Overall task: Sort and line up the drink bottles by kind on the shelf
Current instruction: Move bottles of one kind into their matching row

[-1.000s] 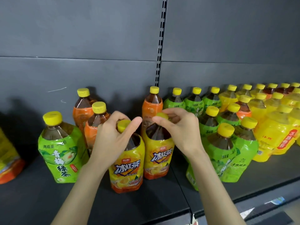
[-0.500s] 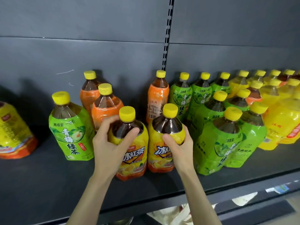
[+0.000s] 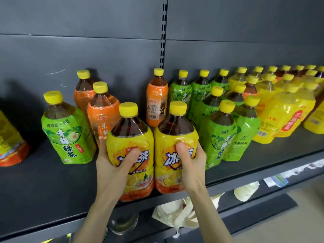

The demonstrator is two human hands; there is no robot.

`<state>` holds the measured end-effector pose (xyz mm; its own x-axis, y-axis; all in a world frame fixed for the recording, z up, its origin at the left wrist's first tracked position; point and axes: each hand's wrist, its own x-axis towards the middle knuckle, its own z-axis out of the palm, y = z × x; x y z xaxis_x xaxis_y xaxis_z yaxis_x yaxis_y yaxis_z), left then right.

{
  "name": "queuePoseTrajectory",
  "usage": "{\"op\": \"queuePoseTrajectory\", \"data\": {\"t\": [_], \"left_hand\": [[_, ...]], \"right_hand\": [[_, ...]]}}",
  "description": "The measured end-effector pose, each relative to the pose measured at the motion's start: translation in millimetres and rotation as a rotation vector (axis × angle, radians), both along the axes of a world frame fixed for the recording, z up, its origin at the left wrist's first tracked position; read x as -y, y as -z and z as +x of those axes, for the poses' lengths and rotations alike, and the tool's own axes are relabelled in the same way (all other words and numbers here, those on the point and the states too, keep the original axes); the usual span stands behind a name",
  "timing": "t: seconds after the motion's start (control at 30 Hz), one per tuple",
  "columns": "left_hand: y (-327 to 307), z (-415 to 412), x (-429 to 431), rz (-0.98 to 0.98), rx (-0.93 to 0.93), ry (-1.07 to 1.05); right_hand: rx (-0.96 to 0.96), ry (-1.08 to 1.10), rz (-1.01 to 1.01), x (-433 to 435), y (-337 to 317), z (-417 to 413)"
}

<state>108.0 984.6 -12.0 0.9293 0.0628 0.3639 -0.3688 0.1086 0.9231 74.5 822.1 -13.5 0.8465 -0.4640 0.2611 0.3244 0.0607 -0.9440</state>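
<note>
Bottles of iced tea with yellow labels and yellow caps sit one in each hand, upright and touching side by side at the front edge of the dark shelf (image 3: 43,186). The left hand (image 3: 112,167) wraps around the left iced-tea bottle (image 3: 131,141), thumb across the label and fingers behind. The right hand (image 3: 192,165) grips the right iced-tea bottle (image 3: 175,123) the same way. Whether their bases rest on the shelf or hang just above it cannot be told.

Just left of the left hand stands a green-tea bottle (image 3: 68,135), with two orange-labelled bottles (image 3: 103,113) close behind the left hand. A third orange-labelled bottle (image 3: 157,100) stands beyond the gap between the two hands, against the back panel. Right of the right hand crowds a cluster of green-tea bottles (image 3: 219,134), and farther right a block of yellow-wrapped bottles (image 3: 287,113). Below the wrists, under the shelf, lies a crumpled pale cloth bag (image 3: 177,214).
</note>
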Motion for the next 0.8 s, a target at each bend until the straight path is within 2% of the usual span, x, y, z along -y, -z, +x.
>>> {"op": "queuePoseTrajectory", "data": {"t": [0.17, 0.27, 0.33, 0.5, 0.8], "left_hand": [[-14, -20, 27, 0.036, -0.015, 0.041], [-22, -29, 63, 0.080, -0.121, 0.117], [-25, -58, 95, 0.052, -0.095, 0.086], [-17, -146, 185, 0.008, -0.043, 0.196], [-26, -207, 335, 0.025, -0.084, 0.328]], "right_hand": [[0.025, 0.068, -0.023, 32, -25, -42], [0.030, 0.122, -0.046, 65, -32, -74], [0.026, 0.157, -0.039, 92, -35, -100], [-0.028, 0.229, -0.034, 180, -33, -176], [-0.059, 0.402, -0.017, 321, -38, -255]]}}
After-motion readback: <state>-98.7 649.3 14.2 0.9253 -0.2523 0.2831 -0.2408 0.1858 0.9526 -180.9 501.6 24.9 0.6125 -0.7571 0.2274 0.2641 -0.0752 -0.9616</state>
